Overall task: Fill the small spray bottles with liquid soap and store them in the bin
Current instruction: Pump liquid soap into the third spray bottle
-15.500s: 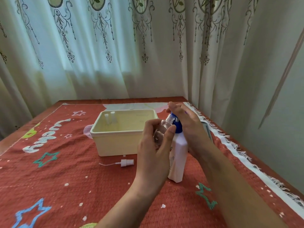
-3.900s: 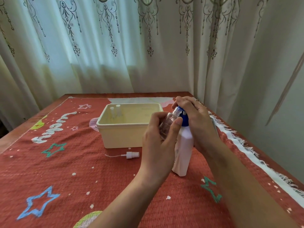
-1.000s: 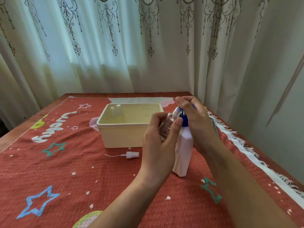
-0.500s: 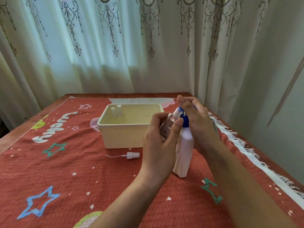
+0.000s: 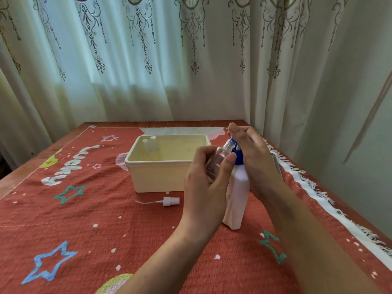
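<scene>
Centre-right: my left hand (image 5: 203,187) is gripping a small clear plastic bottle (image 5: 216,164); my right hand (image 5: 255,164) is curling over the blue pump (image 5: 238,158) on a tall white soap bottle (image 5: 236,200).

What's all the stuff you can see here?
tablecloth: one, red with stars, underneath everything.
bin: one, cream, middle of the tablecloth.
capped spray bottles: two, white-topped, upright in the bin's far-left corner.
spray nozzle: one, white, lying in front of the bin.
small spray bottle: one, clear, at the pump spout.
soap bottle: one, white with blue pump, right of the bin.
curtains: pale, patterned, at the back.
left hand: one, holds the small spray bottle.
right hand: one, curled over the soap bottle's pump.
</scene>
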